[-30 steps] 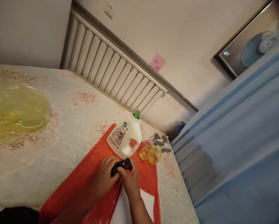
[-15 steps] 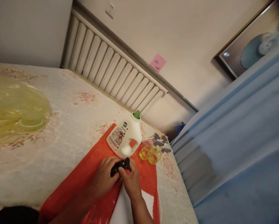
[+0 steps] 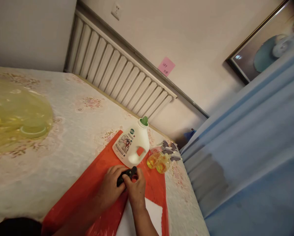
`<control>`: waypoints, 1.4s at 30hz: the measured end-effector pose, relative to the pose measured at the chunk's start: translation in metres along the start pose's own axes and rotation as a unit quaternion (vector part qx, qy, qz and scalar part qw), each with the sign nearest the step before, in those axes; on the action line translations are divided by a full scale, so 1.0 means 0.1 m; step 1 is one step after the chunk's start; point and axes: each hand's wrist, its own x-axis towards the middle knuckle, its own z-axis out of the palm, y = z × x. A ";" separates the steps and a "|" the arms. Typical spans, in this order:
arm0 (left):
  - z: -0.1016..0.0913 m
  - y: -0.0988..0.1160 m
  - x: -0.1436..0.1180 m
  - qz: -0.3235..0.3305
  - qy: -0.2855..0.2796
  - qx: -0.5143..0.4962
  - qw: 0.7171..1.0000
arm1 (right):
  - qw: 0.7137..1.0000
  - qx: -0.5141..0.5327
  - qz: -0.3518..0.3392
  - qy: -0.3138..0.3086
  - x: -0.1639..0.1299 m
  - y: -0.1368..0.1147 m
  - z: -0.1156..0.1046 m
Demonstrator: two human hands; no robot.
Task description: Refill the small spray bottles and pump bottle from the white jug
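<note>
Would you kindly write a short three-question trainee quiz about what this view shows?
1. True or false: both hands hold the small black object.
2. What colour is the spout of the white jug?
3. The jug stands on: A) red sheet B) blue curtain C) white paper.

Key: 1. True; left hand and right hand grip it together. 2. Green. 3. A.

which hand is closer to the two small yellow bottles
Right. The right hand lies just below-left of the yellow bottles; the left hand sits further left, both on the black object.
</note>
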 end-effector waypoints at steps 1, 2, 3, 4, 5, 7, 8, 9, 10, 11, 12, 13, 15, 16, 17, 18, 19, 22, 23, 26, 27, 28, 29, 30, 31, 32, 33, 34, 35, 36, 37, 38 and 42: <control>0.00 0.00 0.00 0.002 0.001 0.000 1.000 | 1.000 0.001 -0.004 -0.008 0.00 -0.01 -0.02; 0.01 -0.01 0.00 0.004 0.001 0.001 1.000 | 1.000 0.004 -0.013 -0.020 0.01 -0.01 -0.04; 0.01 -0.02 0.00 0.007 0.004 0.001 1.000 | 0.999 0.010 -0.025 -0.038 0.01 -0.02 -0.07; 0.02 -0.03 -0.01 0.009 0.007 0.002 1.000 | 0.997 0.020 -0.039 -0.059 0.01 -0.03 -0.10; 0.02 -0.04 -0.01 0.011 0.009 0.002 1.000 | 0.995 0.030 -0.052 -0.081 0.02 -0.04 -0.13; 0.03 -0.06 -0.01 0.012 0.013 0.002 1.000 | 0.991 0.046 -0.067 -0.107 0.02 -0.04 -0.17; 0.04 -0.07 -0.01 0.011 0.012 0.002 1.000 | 0.990 0.049 -0.067 -0.110 0.03 -0.03 -0.18; 0.04 -0.08 -0.01 0.009 0.011 0.002 1.000 | 0.991 0.048 -0.064 -0.107 0.03 -0.02 -0.17; 0.05 -0.08 -0.02 0.007 0.008 0.002 1.000 | 0.992 0.044 -0.058 -0.099 0.03 -0.01 -0.16; 0.05 -0.09 -0.02 0.005 0.007 0.001 1.000 | 0.994 0.037 -0.053 -0.087 0.03 0.00 -0.14; 0.05 -0.09 -0.02 0.005 0.009 -0.001 1.000 | 0.996 0.030 -0.047 -0.074 0.03 0.01 -0.12; 0.06 -0.09 -0.02 0.005 0.010 -0.003 1.000 | 0.997 0.022 -0.041 -0.060 0.03 0.02 -0.10; 0.06 -0.10 -0.02 0.008 0.016 -0.005 1.000 | 0.999 0.005 -0.033 -0.033 0.02 0.04 -0.06; 0.06 -0.10 -0.02 0.009 0.016 -0.005 1.000 | 0.999 -0.004 -0.030 -0.022 0.02 0.04 -0.04; 0.06 -0.10 -0.01 0.009 0.015 -0.006 1.000 | 0.999 -0.012 -0.027 -0.013 0.02 0.03 -0.03; 0.06 -0.10 -0.01 0.009 0.012 -0.007 1.000 | 0.999 -0.020 -0.025 -0.008 0.02 0.02 -0.02; 0.06 -0.09 -0.01 0.008 0.010 -0.008 1.000 | 0.999 -0.025 -0.024 -0.006 0.02 0.01 -0.02; 0.04 -0.08 0.00 0.002 0.005 -0.011 1.000 | 0.999 -0.031 -0.020 -0.010 0.02 -0.02 -0.04; 0.04 -0.08 0.01 0.001 0.003 -0.011 1.000 | 0.999 -0.031 -0.019 -0.012 0.02 -0.03 -0.04; 0.05 -0.08 0.00 0.006 -0.003 -0.010 1.000 | 0.999 -0.020 -0.022 -0.015 0.02 -0.04 -0.06; 0.06 -0.09 -0.01 0.010 -0.001 -0.012 1.000 | 1.000 -0.012 -0.022 -0.017 0.01 -0.03 -0.06; 0.08 -0.11 -0.01 0.015 0.002 -0.017 1.000 | 1.000 -0.002 -0.021 -0.021 0.01 -0.02 -0.07; 0.09 -0.13 -0.02 0.020 0.005 -0.025 0.999 | 0.999 0.009 -0.017 -0.026 0.01 0.00 -0.08; 0.10 -0.16 -0.02 0.024 0.009 -0.037 0.999 | 0.999 0.018 -0.011 -0.031 0.01 0.01 -0.09; 0.11 -0.18 -0.03 0.024 0.012 -0.053 0.998 | 0.999 0.026 -0.004 -0.033 0.01 0.04 -0.11; 0.10 -0.20 -0.03 0.019 0.014 -0.073 0.997 | 0.999 0.031 0.003 -0.033 0.01 0.06 -0.12; 0.08 -0.21 -0.02 0.003 0.013 -0.096 0.995 | 0.999 0.036 0.008 -0.033 0.00 0.07 -0.13; 0.05 -0.21 -0.02 -0.025 0.017 -0.119 0.992 | 0.999 0.041 0.011 -0.034 -0.01 0.09 -0.14; 0.02 -0.21 0.00 -0.063 0.023 -0.138 0.988 | 0.998 0.046 0.011 -0.035 -0.02 0.10 -0.15; -0.03 -0.21 0.01 -0.106 0.033 -0.150 0.982 | 0.998 0.051 0.007 -0.038 -0.03 0.10 -0.15; -0.07 -0.20 0.02 -0.147 0.047 -0.154 0.976 | 0.997 0.054 0.001 -0.046 -0.05 0.09 -0.14; -0.10 -0.19 0.04 -0.179 0.058 -0.150 0.971 | 0.997 0.054 -0.005 -0.056 -0.07 0.08 -0.13; -0.16 -0.19 0.09 -0.202 0.071 -0.127 0.968 | 0.995 0.035 -0.010 -0.098 -0.14 0.05 -0.07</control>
